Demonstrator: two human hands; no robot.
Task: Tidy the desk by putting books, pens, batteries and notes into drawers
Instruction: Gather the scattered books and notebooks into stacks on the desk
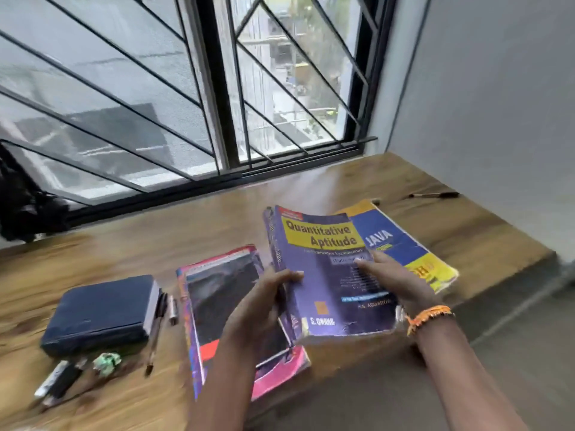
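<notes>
While you hold it tilted up off the desk at centre frame, the thick purple paperback with the yellow "Quantitative Aptitude" title panel (pixel 329 275) shows a worn, curling cover and frayed lower corners. Your left hand (pixel 261 309) grips its spine edge, fingers curled round onto the cover; your right hand (pixel 395 281) lies on the cover's right side with fingers fairly straight, its thumb hidden, so the hold on that side is unclear. A braided orange thread band (pixel 427 317) circles your right wrist.

Partly under the purple book, toward the right, lies the blue and yellow "JAVA" paperback (pixel 401 244), flat on the desk with dog-eared edges. To the left, beneath your left forearm, sits a glossy pink-bordered book with a dark cover picture (pixel 217 300), also flat.

Further left is a chunky dark navy book with a soft leather-like cover (pixel 102 312), pale page edges facing right. Just beside those edges lie a slim clear-barrelled pen (pixel 155 337) and a small cylindrical battery (pixel 173 311). At lower left, near the navy book's front corner, sit a crumpled green and white paper ball (pixel 107 362) and blurred black and white cylindrical things (pixel 59 382) whose kind you cannot tell.

A dark pen (pixel 434 195) rests well apart at upper right on the wood-grain desk top (pixel 193 225), which runs under a black-barred window (pixel 217 88).
</notes>
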